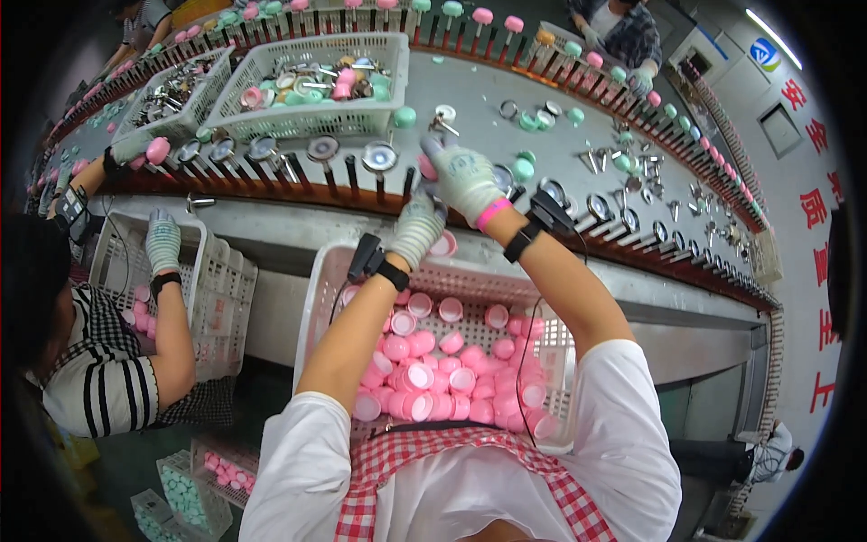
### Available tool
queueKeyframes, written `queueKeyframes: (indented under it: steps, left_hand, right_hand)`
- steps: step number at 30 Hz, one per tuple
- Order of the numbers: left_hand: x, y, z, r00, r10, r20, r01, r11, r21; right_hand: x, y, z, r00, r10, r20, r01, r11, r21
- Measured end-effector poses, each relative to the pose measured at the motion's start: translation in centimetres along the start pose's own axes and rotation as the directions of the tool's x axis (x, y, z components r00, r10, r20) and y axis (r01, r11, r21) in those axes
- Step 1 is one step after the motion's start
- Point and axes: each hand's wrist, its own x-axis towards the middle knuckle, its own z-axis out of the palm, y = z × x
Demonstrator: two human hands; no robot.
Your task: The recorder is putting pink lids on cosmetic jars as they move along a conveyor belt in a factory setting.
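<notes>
Both my hands wear pale knitted gloves and meet at the near edge of the conveyor. My right hand (465,181) bends its fingers round a small pink cup-shaped cap (428,168), partly hidden by the glove. Just below and left of it, my left hand (417,228) is closed near the holder posts; what it grips is hidden. Another pink cap (443,244), hollow side showing, lies against or just beside my left hand; I cannot tell whether it is held. Below my forearms, a white perforated basket (312,312) holds many pink caps (452,341).
Round metal-topped holders (379,158) line the conveyor's near edge. Behind stand white baskets (312,50) of mixed parts. Loose metal pieces (646,172) and green caps (524,167) lie on the metal table. A co-worker (117,361) sits at left; another person (619,27) works across.
</notes>
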Motion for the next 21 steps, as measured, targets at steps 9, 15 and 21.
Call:
queueKeyframes:
  steps: [9, 15, 21]
  left_hand:
    - [-3.5, -1.2, -4.1, 0.990, 0.143, -0.016, -0.131, 0.945, 0.301]
    - [-4.4, -1.3, -3.8, 0.943, 0.331, -0.029, -0.296, 0.878, 0.375]
    - [-4.5, -0.4, -3.2, 0.946, 0.325, 0.000, -0.304, 0.884, 0.356]
  right_hand:
    - [-12.5, -5.4, 6.3, 0.870, -0.424, -0.252, 0.491, 0.795, 0.357]
    - [-23.1, -2.0, 19.6, 0.902, -0.029, 0.431, 0.037, 0.999, -0.011]
    - [-22.4, 0.8, 22.3, 0.659, 0.164, 0.734, -0.421, 0.889, 0.179]
